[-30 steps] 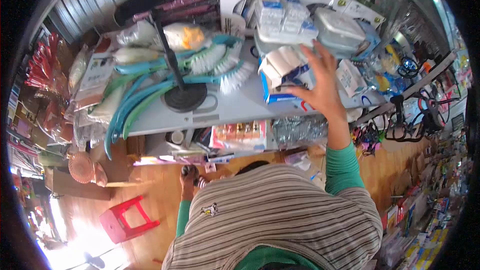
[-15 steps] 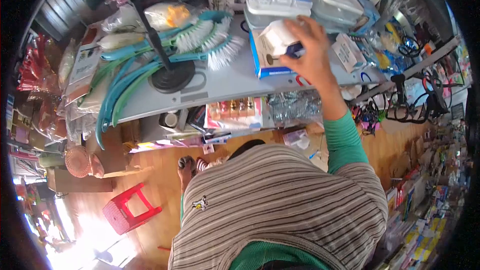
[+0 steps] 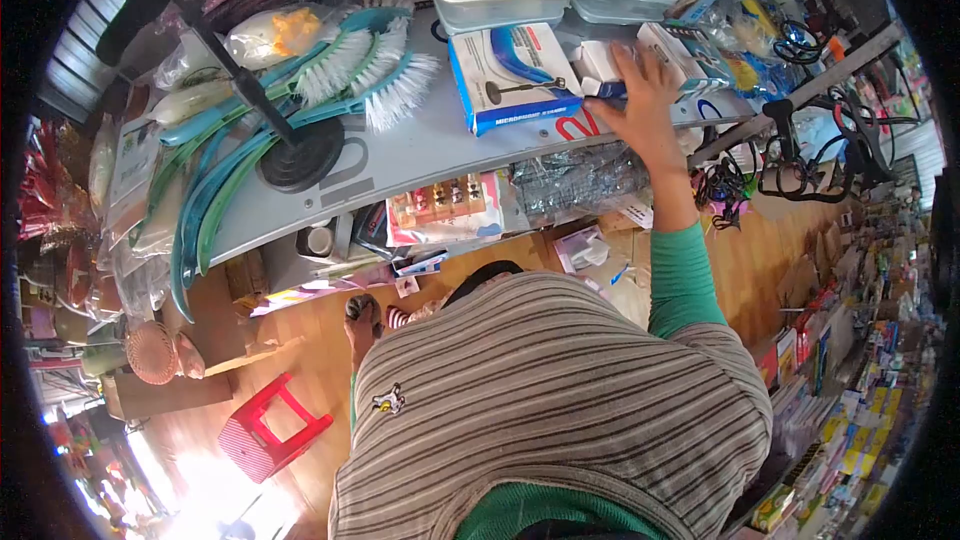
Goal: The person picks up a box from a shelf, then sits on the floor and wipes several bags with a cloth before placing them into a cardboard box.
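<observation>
My right hand [image 3: 645,100] is over a small white and dark-blue box [image 3: 597,62], its fingers and thumb on the sides. That box is at the shelf, just right of the flat blue-and-white microphone stand box [image 3: 515,70]. Another small white box [image 3: 672,55] lies right behind my fingers. Down beside my body, my left hand [image 3: 362,332] is closed around a dark grey, crumpled-looking thing [image 3: 359,307], too small to name.
On the grey shelf [image 3: 390,165] are long-handled brushes [image 3: 350,65], a black stand with a round base [image 3: 300,153] and clear plastic containers [image 3: 500,5]. Black cables hang at the right. A red stool [image 3: 275,430] is on the wooden floor.
My right hand has moved right and lowered the small white box from over the microphone stand box to beside it. The view has shifted, and the microphone stand box now shows fully.
</observation>
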{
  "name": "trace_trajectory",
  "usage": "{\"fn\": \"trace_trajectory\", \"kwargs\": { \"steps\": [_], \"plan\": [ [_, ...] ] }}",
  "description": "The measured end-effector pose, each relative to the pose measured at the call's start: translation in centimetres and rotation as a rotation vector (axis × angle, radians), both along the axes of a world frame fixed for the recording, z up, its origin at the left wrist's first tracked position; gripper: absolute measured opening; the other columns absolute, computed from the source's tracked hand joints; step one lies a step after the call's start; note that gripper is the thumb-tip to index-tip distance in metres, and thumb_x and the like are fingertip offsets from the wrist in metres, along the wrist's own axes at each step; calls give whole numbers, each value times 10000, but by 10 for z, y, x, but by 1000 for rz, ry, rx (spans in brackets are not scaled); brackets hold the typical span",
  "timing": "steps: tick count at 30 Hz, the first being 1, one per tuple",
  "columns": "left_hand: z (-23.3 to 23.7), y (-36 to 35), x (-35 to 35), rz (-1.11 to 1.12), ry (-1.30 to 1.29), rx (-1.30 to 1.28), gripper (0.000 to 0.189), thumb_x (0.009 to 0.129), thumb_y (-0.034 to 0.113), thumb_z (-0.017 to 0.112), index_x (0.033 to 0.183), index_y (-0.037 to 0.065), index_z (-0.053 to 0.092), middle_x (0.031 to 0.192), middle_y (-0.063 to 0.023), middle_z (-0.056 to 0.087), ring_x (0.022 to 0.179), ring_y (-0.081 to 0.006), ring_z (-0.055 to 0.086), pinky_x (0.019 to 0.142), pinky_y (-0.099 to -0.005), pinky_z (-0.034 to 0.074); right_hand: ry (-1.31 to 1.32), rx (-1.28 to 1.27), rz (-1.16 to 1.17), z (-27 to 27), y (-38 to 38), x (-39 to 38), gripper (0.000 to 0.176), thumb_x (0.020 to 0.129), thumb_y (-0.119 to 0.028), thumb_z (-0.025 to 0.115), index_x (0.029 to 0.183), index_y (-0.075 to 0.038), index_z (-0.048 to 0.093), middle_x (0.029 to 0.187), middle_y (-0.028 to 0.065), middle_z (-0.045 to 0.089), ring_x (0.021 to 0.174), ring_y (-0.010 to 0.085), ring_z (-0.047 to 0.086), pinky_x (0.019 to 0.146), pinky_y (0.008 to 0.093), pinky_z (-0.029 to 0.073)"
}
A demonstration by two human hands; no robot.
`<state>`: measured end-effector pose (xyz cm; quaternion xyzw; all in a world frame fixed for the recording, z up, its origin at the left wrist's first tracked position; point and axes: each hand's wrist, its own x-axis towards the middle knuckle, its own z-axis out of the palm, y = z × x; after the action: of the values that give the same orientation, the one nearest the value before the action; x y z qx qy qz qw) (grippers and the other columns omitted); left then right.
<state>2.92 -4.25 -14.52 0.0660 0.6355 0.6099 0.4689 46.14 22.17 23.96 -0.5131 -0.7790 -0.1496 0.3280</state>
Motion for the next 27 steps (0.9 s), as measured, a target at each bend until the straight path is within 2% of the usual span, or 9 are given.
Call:
{"fn": "trace_trajectory", "kwargs": {
  "steps": [5,8,12,14,18,20,22,24,27],
  "plan": [
    [23,16,0,-10,14,51,151,712,82,613,836,66,528,703,-6,531,585,-99,503,484,-230,417,66,-118,108,7,0,4,696,603,-287,683,1191,-74,380,1192,239,343,1098,410,311,913,480,249],
    [13,8,-1,-31,36,277,193,704,118,636,851,58,527,729,-17,539,596,-101,500,498,-244,425,-67,-110,38,34,-11,3,602,636,-219,669,1158,-45,426,1171,206,401,1108,343,351,917,388,279],
    [21,-9,4,-47,229,27,260,679,86,652,895,36,518,771,-40,547,638,-124,520,555,-267,449,158,48,220,96,4,-12,491,629,-209,674,1060,-44,504,1076,167,476,1001,313,450,833,361,368],
    [30,-7,3,-91,297,-81,270,672,68,651,905,35,517,777,-43,549,645,-129,525,564,-269,454,252,131,332,137,17,-31,430,624,-200,681,998,-39,543,950,144,544,885,272,524,762,318,412],
    [33,0,7,63,79,129,239,683,-2,600,907,26,520,789,-48,555,650,-133,531,569,-270,460,376,68,499,194,91,-78,451,635,-232,690,1000,-18,535,900,114,568,847,225,546,734,289,421],
    [28,-2,4,129,-10,231,220,689,-22,581,897,22,524,785,-48,556,651,-132,532,569,-268,460,259,161,334,215,126,-115,500,631,-286,693,1012,-9,524,921,127,561,850,237,545,741,299,421],
    [24,-6,-2,114,101,33,133,705,71,631,798,53,538,677,-34,549,583,-112,527,510,-261,441,46,295,209,227,174,-150,681,610,-380,694,1113,6,446,984,179,531,893,218,526,764,320,432],
    [6,-19,-4,106,83,49,121,705,10,580,818,32,542,717,-36,554,613,-119,528,528,-256,444,57,-257,37,248,157,-192,1008,612,-673,506,1314,-83,88,1349,187,83,1235,363,108,972,488,202],
    [5,-36,9,201,138,1,144,703,-86,501,746,49,522,713,-22,535,612,-109,502,537,-238,429,-8,-246,-141,246,159,-230,1010,597,-692,499,1310,-83,125,1340,193,119,1225,385,116,964,498,214]
  ]
}}
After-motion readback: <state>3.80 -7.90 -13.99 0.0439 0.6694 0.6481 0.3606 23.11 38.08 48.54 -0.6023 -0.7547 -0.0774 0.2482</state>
